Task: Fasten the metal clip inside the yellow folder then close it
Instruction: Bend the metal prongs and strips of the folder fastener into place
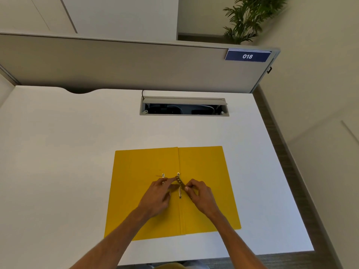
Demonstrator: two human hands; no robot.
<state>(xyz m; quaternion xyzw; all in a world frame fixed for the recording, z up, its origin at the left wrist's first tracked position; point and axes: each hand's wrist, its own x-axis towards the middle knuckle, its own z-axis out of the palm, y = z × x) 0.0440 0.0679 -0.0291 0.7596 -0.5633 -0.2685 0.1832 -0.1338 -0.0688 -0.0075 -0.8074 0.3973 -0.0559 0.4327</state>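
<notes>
The yellow folder (204, 166) lies open and flat on the white desk (68, 152), its fold running away from me. Near the fold sits the metal clip (180, 192): a thin strip along the crease, with an upright prong beside it to the left. My left hand (158, 193) and my right hand (200, 193) meet over the crease. Between their fingertips they pinch a small flat metal bar of the clip (180, 181), tilted just above the strip. Part of the fastener is hidden under my fingers.
A recessed cable tray (183, 107) with an open flap sits in the desk beyond the folder. A grey partition (126, 65) with a blue "018" sign (247, 55) backs the desk. The desk's right edge (281, 162) drops to the floor.
</notes>
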